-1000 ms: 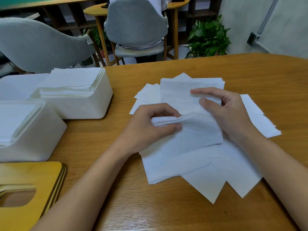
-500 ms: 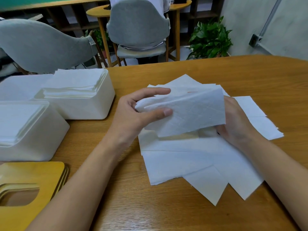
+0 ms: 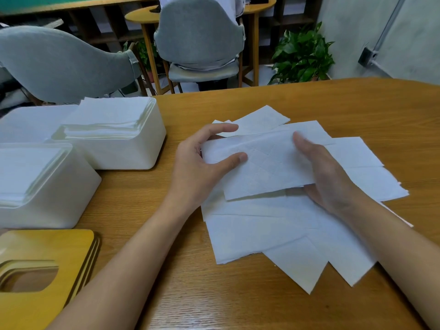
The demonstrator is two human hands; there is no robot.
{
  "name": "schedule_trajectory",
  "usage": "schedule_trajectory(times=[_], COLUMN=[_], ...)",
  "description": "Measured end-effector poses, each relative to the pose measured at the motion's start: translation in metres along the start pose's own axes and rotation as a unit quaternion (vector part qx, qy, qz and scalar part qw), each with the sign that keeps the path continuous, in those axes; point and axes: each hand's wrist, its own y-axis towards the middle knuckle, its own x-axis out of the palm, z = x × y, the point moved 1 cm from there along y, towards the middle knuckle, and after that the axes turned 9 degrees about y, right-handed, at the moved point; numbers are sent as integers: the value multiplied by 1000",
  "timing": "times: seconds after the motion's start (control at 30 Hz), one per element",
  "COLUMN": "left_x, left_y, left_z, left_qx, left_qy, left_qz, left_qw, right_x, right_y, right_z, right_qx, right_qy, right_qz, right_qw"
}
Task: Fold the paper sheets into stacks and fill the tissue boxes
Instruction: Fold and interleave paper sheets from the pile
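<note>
A folded white paper sheet (image 3: 264, 166) is held just above the table between both hands. My left hand (image 3: 200, 167) pinches its left end with thumb on top and fingers behind. My right hand (image 3: 326, 172) grips its right end, thumb on top, fingers underneath. Beneath lies a loose spread of white paper sheets (image 3: 262, 232) on the wooden table (image 3: 357, 108). Two white tissue boxes stand at the left, the far one (image 3: 133, 153) and the near one (image 3: 59, 198), each filled with a stack of folded sheets up to the rim.
Yellow wooden box lids (image 3: 47, 253) with an oval slot are stacked at the near left corner. A flat white lid or box (image 3: 28, 120) lies at the far left. Grey chairs (image 3: 200, 36) and a potted plant (image 3: 302, 55) stand beyond the table's far edge.
One second ago both hands were pressing and folding a sheet on the pile. They have since lifted the folded sheet off the pile, and my right hand has shifted to grip its right end.
</note>
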Motion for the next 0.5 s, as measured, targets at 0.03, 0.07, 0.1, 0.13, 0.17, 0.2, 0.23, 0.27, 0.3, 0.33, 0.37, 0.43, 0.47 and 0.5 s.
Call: schedule_trajectory(times=[0.03,0.07,0.1,0.13,0.17,0.2,0.23,0.27,0.3,0.33,0.37,0.43,0.47,0.5], left_x=[1,2,2,3,3,4,4,4,4,4,4,6,8,9], left_y=[-1,-1,-1,-1,-1,-1,-1,-1,-1,-1,-1,-2,-2,-3], left_z=[-1,-1,-1,-1,-1,0,1,1,2,2,2,0,-2,-3], left_qx=[4,8,9,10,9,9,8,6,4,3,2,9,23,47], left_qy=[6,11,15,14,10,2,-5,-14,-20,-23,-22,-4,23,64], left_qz=[4,8,11,12,12,12,11,9,6,4,3,14,32,56], left_qw=[1000,1000,1000,1000,1000,1000,1000,1000,1000,1000,1000,1000,999,995], right_x=[0,-1,0,0,0,0,0,1,1,1,2,3,3,3], right_y=[-1,-1,-3,-4,-4,-5,-5,-5,-4,-4,-4,-4,-4,-3], right_z=[1,1,1,1,1,0,0,0,0,0,0,-1,-1,-1], right_qx=[-8,-13,-16,-17,-18,-18,-18,-19,-20,-22,-23,-25,-25,-25], right_qy=[-41,-76,-96,-99,-95,-91,-89,-89,-93,-99,-104,-111,-115,-116], right_qz=[6,17,27,29,26,21,19,18,19,23,29,40,44,47], right_qw=[999,997,995,995,995,995,996,996,995,995,994,993,992,992])
